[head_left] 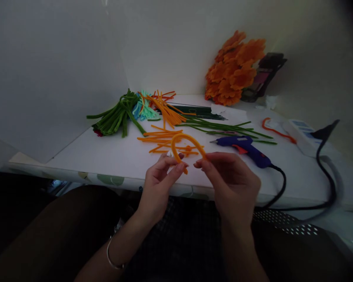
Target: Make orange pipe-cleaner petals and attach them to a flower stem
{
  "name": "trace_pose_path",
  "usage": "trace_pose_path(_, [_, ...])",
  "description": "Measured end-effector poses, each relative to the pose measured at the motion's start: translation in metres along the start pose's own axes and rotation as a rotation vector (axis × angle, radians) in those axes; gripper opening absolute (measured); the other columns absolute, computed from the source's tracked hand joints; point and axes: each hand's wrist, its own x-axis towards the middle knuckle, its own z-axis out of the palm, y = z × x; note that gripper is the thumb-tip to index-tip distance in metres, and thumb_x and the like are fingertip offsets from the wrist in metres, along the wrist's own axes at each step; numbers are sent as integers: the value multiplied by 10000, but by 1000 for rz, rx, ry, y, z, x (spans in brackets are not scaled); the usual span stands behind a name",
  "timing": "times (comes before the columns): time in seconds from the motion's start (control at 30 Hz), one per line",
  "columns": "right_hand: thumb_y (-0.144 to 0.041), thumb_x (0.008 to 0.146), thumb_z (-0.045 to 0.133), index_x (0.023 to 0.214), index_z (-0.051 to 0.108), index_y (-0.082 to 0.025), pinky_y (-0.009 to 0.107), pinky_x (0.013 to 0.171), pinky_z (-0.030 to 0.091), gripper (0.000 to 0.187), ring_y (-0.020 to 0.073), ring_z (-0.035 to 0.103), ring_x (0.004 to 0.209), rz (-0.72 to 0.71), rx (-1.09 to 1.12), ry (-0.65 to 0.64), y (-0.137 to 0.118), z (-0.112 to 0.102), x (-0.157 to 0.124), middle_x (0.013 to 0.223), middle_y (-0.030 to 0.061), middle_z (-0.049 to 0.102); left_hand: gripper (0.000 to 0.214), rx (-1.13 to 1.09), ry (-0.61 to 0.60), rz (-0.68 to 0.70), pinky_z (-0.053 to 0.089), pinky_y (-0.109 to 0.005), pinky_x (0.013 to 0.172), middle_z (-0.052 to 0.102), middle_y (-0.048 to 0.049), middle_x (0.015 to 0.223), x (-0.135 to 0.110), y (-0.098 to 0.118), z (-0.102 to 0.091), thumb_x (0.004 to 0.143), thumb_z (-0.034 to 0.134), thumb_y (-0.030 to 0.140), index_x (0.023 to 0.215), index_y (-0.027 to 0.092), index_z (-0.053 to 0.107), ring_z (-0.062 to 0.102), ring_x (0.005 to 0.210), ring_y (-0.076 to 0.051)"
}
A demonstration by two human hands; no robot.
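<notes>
Head camera view at a white table [106, 156]: much of the lower frame is dark, so the lap and forearms fade into shadow. The back of the right hand [231, 184] faces the lens, hiding how its finger pads meet. A dark object [264, 76] behind the orange flowers [235, 70] at the wall is too dim to identify, and a black plug partly covers the power strip [300, 133]. Both hands hover just in front of the table's near edge, pinching an orange pipe cleaner [188, 139] between thumb and fingertips, the left hand [159, 184] on one end and the right on the other. The fuzzy stem is bent into an upright arch that rises above the fingers, with a short tail poking down below the left thumb. On the table behind it lie loose orange pieces [160, 137], a blue glue gun [244, 148] with an orange trigger just beyond the right hand, a bundle of green pipe cleaners [114, 117] to the left, and long dark green stems [194, 111] near the middle. A thin bracelet [111, 258] circles the left wrist.
</notes>
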Motion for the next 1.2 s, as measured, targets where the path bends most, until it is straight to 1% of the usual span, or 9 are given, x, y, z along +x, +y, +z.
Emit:
trace_pose_path(0.13, [-172, 788, 672, 878, 654, -230, 232, 637, 573, 109, 112, 668, 684, 48, 24, -43, 0, 6, -10, 786, -27, 685, 55, -74, 77, -26, 342, -401, 1040, 646, 8, 937, -3, -8, 5, 775, 692, 283, 753, 233, 688, 547, 1056, -176])
trace_pose_path(0.27, [-143, 792, 654, 898, 668, -232, 263, 657, 587, 139, 123, 664, 693, 3, 50, -45, 3, 11, -14, 821, -11, 678, 63, -47, 108, 14, 354, -467, 1041, 675, 11, 870, -4, -12, 7, 775, 684, 277, 733, 231, 673, 577, 1026, -186])
trace_pose_path(0.5, [-97, 771, 667, 895, 684, -244, 279, 732, 580, 193, 146, 652, 832, -81, 1, -22, 8, 11, -21, 882, 2, 667, 51, -36, 145, 33, 445, -402, 981, 668, -5, 884, -6, -16, 12, 749, 704, 270, 732, 224, 692, 596, 984, -169])
trace_pose_path(0.7, [-26, 766, 643, 962, 682, -274, 281, 687, 580, 319, 139, 669, 747, -318, -219, -21, 5, -7, -13, 866, -11, 696, 145, 133, 10, 137, 470, -290, 865, 619, -27, 995, -5, -1, -13, 789, 677, 271, 932, 252, 685, 567, 992, -173])
trace_pose_path(0.8, [-9, 762, 642, 961, 701, -289, 263, 634, 573, 349, 141, 672, 724, -564, -343, -141, 4, -24, -1, 878, -3, 708, 309, 332, -177, 86, 456, -281, 711, 631, -46, 933, -6, 18, -29, 905, 459, 450, 1024, 239, 650, 539, 783, -159])
trace_pose_path(0.9, [-49, 777, 650, 1034, 698, -306, 274, 590, 581, 366, 161, 685, 726, -716, -331, -290, 4, -37, 8, 889, 3, 721, 271, 669, -286, 115, 432, -277, 743, 629, -45, 1015, -11, 34, -33, 924, 449, 396, 1076, 241, 612, 540, 834, -164])
trace_pose_path(1.0, [-83, 798, 639, 1133, 655, -337, 311, 590, 601, 421, 191, 698, 757, -736, -332, -327, 3, -44, 9, 910, 0, 734, 191, 802, -361, 153, 437, -258, 784, 628, -33, 983, -14, 39, -29, 938, 444, 317, 1020, 232, 594, 558, 891, -157])
trace_pose_path(1.1, [-80, 793, 643, 1147, 652, -320, 314, 582, 608, 428, 208, 701, 800, -758, -345, -338, 4, -46, 8, 940, 12, 734, 131, 852, -379, 222, 445, -235, 700, 609, -16, 849, -13, 36, -25, 918, 492, 298, 950, 208, 581, 552, 770, -135])
trace_pose_path(1.2, [-91, 785, 659, 1109, 673, -317, 327, 569, 612, 396, 213, 704, 778, -783, -327, -275, 6, -47, 7, 936, 13, 733, 100, 888, -343, 368, 435, -228, 611, 588, 3, 736, -10, 33, -24, 866, 584, 293, 839, 197, 578, 523, 655, -123])
